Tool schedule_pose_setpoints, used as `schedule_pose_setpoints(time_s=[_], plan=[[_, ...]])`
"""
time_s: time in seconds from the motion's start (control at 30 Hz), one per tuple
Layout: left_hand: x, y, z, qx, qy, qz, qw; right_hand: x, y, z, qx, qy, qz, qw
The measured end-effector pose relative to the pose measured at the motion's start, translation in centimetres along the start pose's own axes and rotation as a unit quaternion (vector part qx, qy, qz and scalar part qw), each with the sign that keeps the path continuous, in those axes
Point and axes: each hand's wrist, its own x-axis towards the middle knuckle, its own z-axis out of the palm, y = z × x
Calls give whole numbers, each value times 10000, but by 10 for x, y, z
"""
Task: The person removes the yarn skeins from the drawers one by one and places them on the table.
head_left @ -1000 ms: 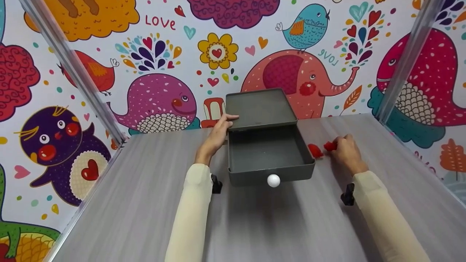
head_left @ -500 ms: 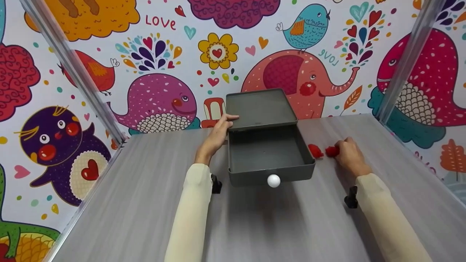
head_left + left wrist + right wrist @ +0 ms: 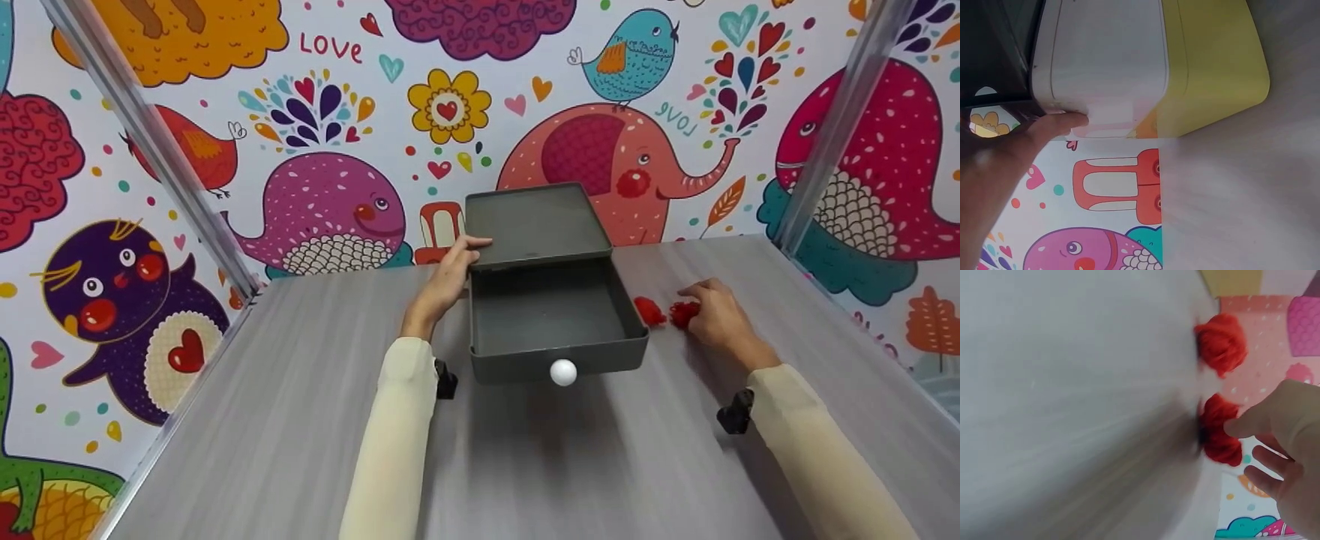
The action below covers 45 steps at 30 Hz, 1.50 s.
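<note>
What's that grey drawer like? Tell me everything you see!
The drawer is dark grey, boxy, with rounded corners and a smooth look like plastic. A round white knob sits on its front. It's pulled out toward the person, under a grey top, with its floor showing. The left hand is on that top's edge; I can't tell if it touches the drawer.

Two crumpled red bundles (image 3: 682, 315), just apart, right of a pulled-out, white-knobbed grey drawer (image 3: 517, 365)
</note>
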Motion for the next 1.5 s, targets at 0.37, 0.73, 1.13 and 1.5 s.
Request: schedule_pose_setpoints(time_s=[0.37, 0.73, 1.13, 1.5], plan=[[1, -1, 0, -11, 38, 155, 9999, -26, -32, -18, 1499, 1397, -606, 9769], [0, -2, 1, -56, -34, -18, 10000, -62, -80, -19, 3313, 1681, -712, 9257], [1, -1, 1, 156, -32, 28, 9999, -104, -120, -23, 4915, 671, -683, 8656], [2, -2, -1, 118, -116, 93, 9998, -132, -146, -22, 4446, -244, -1042, 8893]])
